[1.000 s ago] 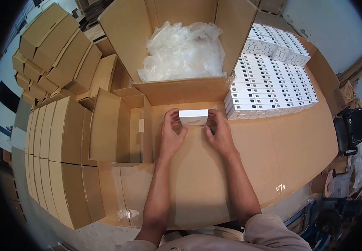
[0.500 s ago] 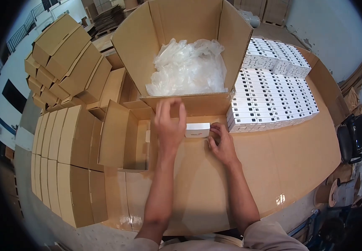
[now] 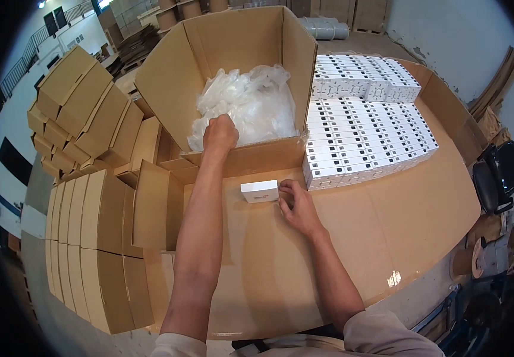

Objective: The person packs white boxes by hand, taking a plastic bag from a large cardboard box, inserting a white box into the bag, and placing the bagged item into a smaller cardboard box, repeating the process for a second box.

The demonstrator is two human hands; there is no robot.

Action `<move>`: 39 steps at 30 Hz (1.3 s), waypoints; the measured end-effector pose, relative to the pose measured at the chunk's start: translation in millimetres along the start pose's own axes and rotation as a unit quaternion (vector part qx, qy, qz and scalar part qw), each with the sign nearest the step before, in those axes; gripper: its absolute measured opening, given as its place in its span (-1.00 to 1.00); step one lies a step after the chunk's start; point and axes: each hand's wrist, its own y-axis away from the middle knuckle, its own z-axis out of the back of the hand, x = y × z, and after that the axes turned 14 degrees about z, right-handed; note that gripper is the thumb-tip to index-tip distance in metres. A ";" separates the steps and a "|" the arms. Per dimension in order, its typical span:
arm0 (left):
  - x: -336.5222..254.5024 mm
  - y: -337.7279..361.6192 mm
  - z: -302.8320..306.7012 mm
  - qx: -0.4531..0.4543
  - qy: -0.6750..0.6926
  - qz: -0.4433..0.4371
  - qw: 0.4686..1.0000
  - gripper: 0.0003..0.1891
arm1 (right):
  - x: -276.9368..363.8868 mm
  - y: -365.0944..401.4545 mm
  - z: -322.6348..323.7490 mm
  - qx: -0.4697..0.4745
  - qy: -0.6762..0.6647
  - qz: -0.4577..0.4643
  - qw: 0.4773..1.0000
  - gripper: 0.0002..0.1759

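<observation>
**Fist in the bags**

My left hand (image 3: 220, 134) is curled shut in the clear bags (image 3: 251, 107), far off in the big box (image 3: 233, 41). They look soft, light and slippery, so a pinched bunch should hold best. My right hand (image 3: 297, 205) lies open, fingertips touching the little white box (image 3: 260, 191) on the near table (image 3: 352, 238).

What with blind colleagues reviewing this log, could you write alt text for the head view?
A person's left hand is in an open carton, its grip closed on clear plastic, while the right hand touches a small white box on a cardboard-covered table. White boxes are stacked right, brown cartons left.
</observation>
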 end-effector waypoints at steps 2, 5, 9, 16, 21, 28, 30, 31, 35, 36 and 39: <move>1.2 1.7 0.3 -0.048 0.043 -0.027 0.998 -0.81 | -1.0 0.1 -1.3 -0.003 -0.011 0.001 1.000 -0.51; 6.0 0.3 -6.8 -0.113 0.102 -0.072 0.986 -0.83 | 2.0 0.9 1.2 0.000 -0.010 -0.009 1.000 -0.52; 10.3 -1.0 1.8 -0.139 0.185 -0.052 0.971 -0.80 | 2.2 2.0 1.3 -0.003 0.005 0.002 1.000 -0.53; 18.8 -7.5 13.9 -0.138 0.306 0.020 0.942 -0.71 | 10.6 -2.4 5.1 -0.003 0.006 -0.007 1.000 -0.58; 23.2 -2.5 4.3 -0.167 0.349 -0.014 0.922 -0.58 | 4.1 1.1 3.0 0.001 0.013 -0.008 1.000 -0.57; 30.9 -18.5 -3.5 -0.139 0.391 -0.057 0.908 -0.46 | 7.2 0.1 4.3 -0.003 -0.003 -0.005 1.000 -0.55; 34.3 -21.4 -3.6 -0.134 0.383 -0.066 0.912 -0.56 | 8.0 0.5 4.5 -0.001 0.010 0.007 1.000 -0.55; 34.1 -20.6 -2.1 -0.131 0.377 -0.072 0.914 -0.60 | 8.8 0.1 4.3 -0.011 -0.003 0.003 1.000 -0.57; 20.7 53.3 19.9 -0.107 0.508 -0.078 0.851 -0.79 | 9.3 -3.9 4.5 -0.052 -0.046 0.004 0.998 -0.63; 25.0 76.4 21.6 -0.115 0.490 -0.083 0.860 -0.82 | 8.7 -2.8 5.3 -0.058 -0.053 0.008 0.997 -0.64; 51.1 139.1 2.8 -0.095 0.467 -0.061 0.877 -0.84 | 24.2 -6.7 12.2 -0.108 -0.127 0.012 0.986 -0.62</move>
